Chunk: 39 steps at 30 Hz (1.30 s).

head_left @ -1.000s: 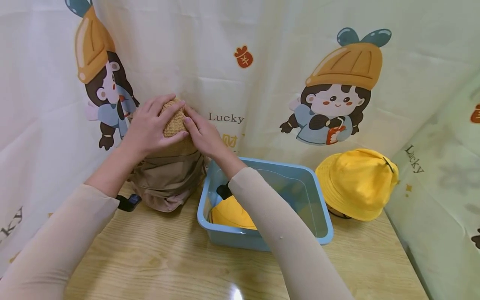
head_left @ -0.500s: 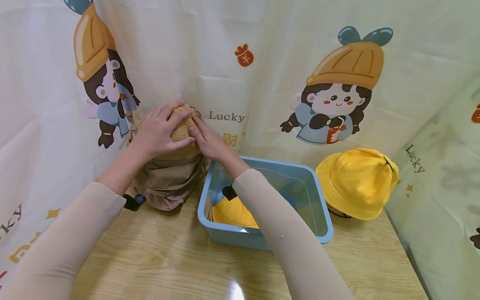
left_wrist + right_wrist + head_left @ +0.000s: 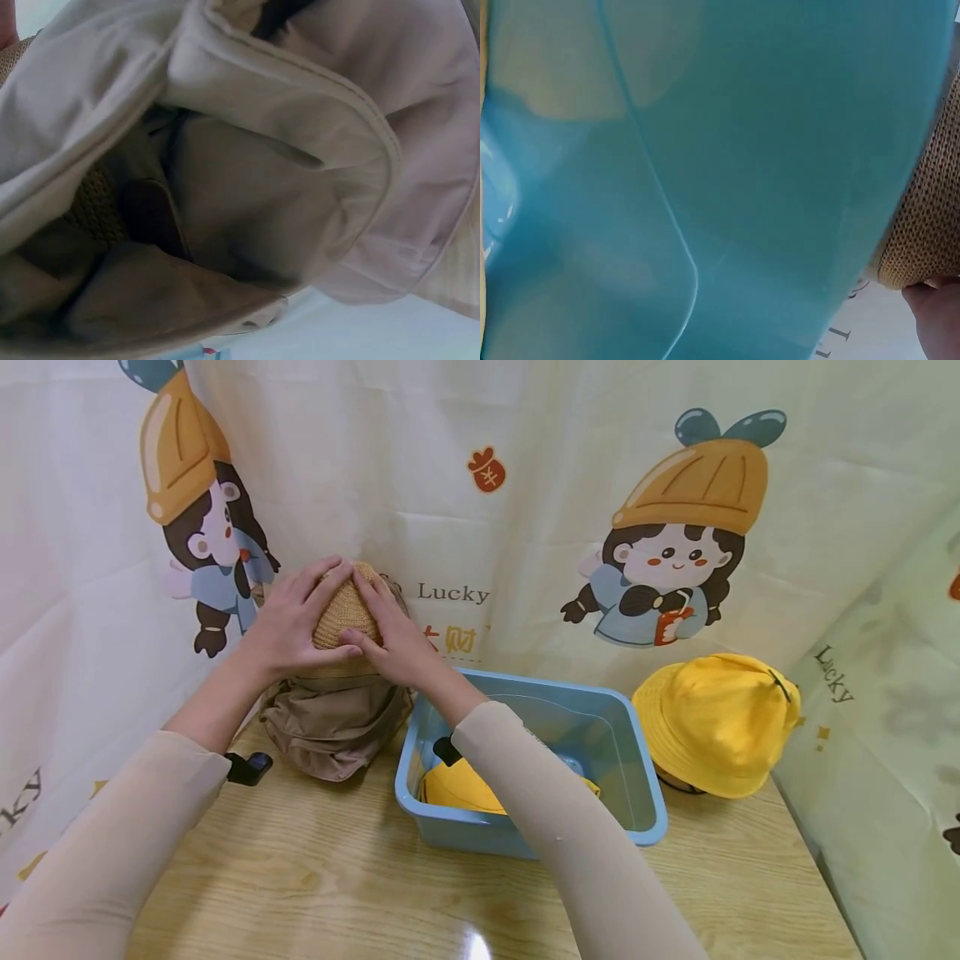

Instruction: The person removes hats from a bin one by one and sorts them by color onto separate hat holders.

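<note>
Bracing the woven hat [image 3: 347, 617], the left hand [image 3: 291, 620] and right hand [image 3: 399, 642] are resting spread, nearly straight fingers on its sides, likely steadying it atop the brown cloth [image 3: 337, 727], beside the blue basin [image 3: 465, 837].

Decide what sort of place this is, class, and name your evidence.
Probably an indoor corner, perhaps a staged one: cartoon-printed cloth hangs behind and to the sides of a wood-grain table, which bears a blue tub.
</note>
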Each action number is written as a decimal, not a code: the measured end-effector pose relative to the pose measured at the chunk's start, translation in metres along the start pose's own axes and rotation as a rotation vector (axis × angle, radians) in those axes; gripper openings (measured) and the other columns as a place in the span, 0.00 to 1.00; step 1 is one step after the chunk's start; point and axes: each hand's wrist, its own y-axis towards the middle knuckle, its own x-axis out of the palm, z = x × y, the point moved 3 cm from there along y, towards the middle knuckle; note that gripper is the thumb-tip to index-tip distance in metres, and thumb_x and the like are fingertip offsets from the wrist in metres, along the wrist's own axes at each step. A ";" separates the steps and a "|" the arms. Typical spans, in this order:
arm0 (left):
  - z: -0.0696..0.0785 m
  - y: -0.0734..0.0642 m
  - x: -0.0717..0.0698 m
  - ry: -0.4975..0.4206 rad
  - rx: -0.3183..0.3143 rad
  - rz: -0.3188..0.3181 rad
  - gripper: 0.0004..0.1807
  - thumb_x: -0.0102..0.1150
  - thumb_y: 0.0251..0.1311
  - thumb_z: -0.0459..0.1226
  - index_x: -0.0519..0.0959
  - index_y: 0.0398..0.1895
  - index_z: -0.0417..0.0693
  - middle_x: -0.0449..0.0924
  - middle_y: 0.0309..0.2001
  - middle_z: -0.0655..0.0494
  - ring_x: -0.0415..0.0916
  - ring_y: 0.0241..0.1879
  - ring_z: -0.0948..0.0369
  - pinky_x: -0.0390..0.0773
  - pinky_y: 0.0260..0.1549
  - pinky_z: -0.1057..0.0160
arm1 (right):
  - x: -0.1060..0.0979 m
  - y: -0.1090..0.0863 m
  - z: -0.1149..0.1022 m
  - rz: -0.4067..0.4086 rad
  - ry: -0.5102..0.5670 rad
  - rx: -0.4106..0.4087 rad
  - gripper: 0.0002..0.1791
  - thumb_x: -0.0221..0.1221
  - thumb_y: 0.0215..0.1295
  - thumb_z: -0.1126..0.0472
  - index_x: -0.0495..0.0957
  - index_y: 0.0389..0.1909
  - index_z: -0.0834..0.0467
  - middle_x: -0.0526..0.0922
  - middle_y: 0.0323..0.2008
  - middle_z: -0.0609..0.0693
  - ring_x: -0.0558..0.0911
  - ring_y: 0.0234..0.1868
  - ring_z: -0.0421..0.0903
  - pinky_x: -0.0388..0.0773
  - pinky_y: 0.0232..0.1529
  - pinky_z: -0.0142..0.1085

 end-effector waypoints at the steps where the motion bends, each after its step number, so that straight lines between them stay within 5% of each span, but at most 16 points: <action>1: 0.000 0.000 0.001 0.003 0.006 -0.006 0.58 0.39 0.51 0.80 0.57 0.78 0.53 0.58 0.74 0.43 0.63 0.65 0.38 0.63 0.57 0.33 | 0.002 0.001 0.002 -0.006 0.023 -0.002 0.44 0.46 0.73 0.36 0.26 0.77 0.29 0.33 0.81 0.47 0.41 0.79 0.41 0.55 0.75 0.45; 8: -0.002 -0.003 0.013 0.036 0.039 -0.009 0.56 0.43 0.50 0.79 0.59 0.77 0.56 0.59 0.74 0.43 0.65 0.64 0.37 0.67 0.54 0.31 | 0.010 0.001 0.015 -0.059 0.052 0.022 0.44 0.46 0.75 0.38 0.26 0.78 0.32 0.34 0.81 0.47 0.39 0.80 0.42 0.53 0.76 0.47; 16: 0.005 -0.006 0.020 0.076 0.070 -0.009 0.51 0.57 0.47 0.69 0.64 0.74 0.56 0.61 0.72 0.42 0.65 0.63 0.37 0.63 0.56 0.30 | 0.013 -0.005 0.024 -0.096 0.070 0.048 0.46 0.50 0.74 0.40 0.32 0.80 0.41 0.47 0.79 0.48 0.61 0.74 0.47 0.64 0.70 0.43; 22: 0.000 -0.003 0.009 -0.030 -0.053 -0.047 0.44 0.55 0.57 0.65 0.61 0.76 0.63 0.64 0.71 0.45 0.64 0.66 0.39 0.64 0.58 0.32 | 0.008 -0.008 0.019 -0.010 0.146 -0.006 0.54 0.59 0.70 0.47 0.27 0.80 0.43 0.44 0.79 0.50 0.62 0.73 0.47 0.64 0.70 0.40; 28: -0.007 -0.004 0.009 -0.083 -0.168 -0.107 0.39 0.51 0.65 0.62 0.57 0.78 0.69 0.61 0.74 0.46 0.60 0.69 0.41 0.62 0.61 0.33 | 0.012 -0.008 0.007 0.041 -0.022 0.034 0.66 0.65 0.58 0.35 0.22 0.78 0.38 0.29 0.80 0.48 0.43 0.80 0.50 0.60 0.73 0.48; 32: -0.008 -0.006 0.014 -0.047 -0.190 -0.127 0.39 0.53 0.65 0.60 0.56 0.78 0.70 0.60 0.74 0.47 0.60 0.70 0.41 0.61 0.61 0.32 | 0.019 -0.009 0.005 -0.012 -0.075 0.102 0.64 0.60 0.59 0.30 0.16 0.74 0.31 0.21 0.79 0.52 0.38 0.80 0.54 0.60 0.72 0.53; 39: 0.000 -0.005 0.018 0.051 -0.163 -0.112 0.39 0.61 0.60 0.57 0.61 0.75 0.72 0.63 0.72 0.46 0.61 0.67 0.40 0.64 0.56 0.29 | 0.025 -0.009 0.015 -0.046 -0.060 0.118 0.63 0.61 0.62 0.34 0.17 0.75 0.34 0.33 0.80 0.53 0.48 0.79 0.50 0.62 0.72 0.47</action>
